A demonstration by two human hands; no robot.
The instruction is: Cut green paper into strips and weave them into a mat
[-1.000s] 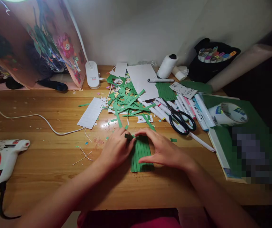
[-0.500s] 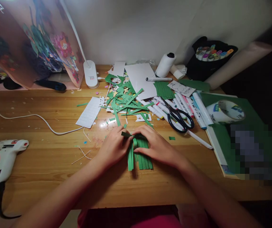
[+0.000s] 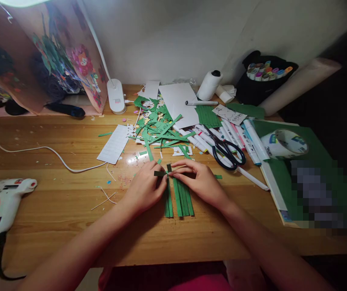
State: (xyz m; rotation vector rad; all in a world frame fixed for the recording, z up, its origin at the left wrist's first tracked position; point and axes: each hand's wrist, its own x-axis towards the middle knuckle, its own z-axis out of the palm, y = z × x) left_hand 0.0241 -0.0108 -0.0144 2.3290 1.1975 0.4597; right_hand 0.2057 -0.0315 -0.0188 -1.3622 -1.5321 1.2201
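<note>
Green paper strips [image 3: 184,202] hang side by side over the front of the wooden desk, parted by a gap into a narrow group on the left and a wider one on the right. My left hand [image 3: 144,186] is closed around the upper end of the left group, and a short dark green end sticks out across its thumb. With thumb and forefinger, my right hand [image 3: 202,182] pinches the top of the strips close to the left fingertips. Another dark strip end stands up between the hands. Fingers partly hide how the strips join.
Green paper scraps [image 3: 161,125] lie heaped behind the hands, beside black-handled scissors [image 3: 228,155] and white markers [image 3: 203,142]. A glue gun [image 3: 8,202] rests at left, a tape roll [image 3: 284,144] at right. White thread spool [image 3: 209,85], lamp base [image 3: 116,95] and marker holder [image 3: 264,83] stand behind.
My right fingers have moved up from the middle of the strips to their top end. A strip looped there before now shows an upright end, and the gap between the groups is plainer.
</note>
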